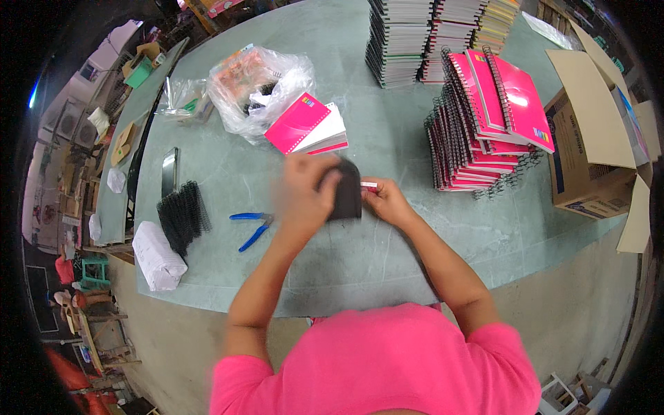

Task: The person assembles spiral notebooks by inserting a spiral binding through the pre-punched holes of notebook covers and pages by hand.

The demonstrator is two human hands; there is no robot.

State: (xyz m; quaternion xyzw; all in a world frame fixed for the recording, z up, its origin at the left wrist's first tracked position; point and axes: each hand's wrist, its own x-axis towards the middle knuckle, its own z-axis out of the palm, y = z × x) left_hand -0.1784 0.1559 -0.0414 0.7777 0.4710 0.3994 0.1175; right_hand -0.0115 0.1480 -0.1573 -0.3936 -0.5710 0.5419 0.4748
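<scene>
Both of my hands work at a dark, round-topped flat piece that stands above the table in front of me; its kind is hard to make out. My left hand is at its left side, the fingers smeared by motion. At the piece's right side, my right hand is closed in a pinch, with a small white edge showing at the fingertips. Left of my left hand lies a pair of blue-handled pliers. Just beyond it rests a pink-covered notebook without a spiral, its punched white pages fanned.
Black wire spirals lie at left beside a white wrapped bundle and a metal strip. Behind is a filled plastic bag. Spiral-bound pink notebooks are piled at right, taller stacks behind, near an open cardboard box.
</scene>
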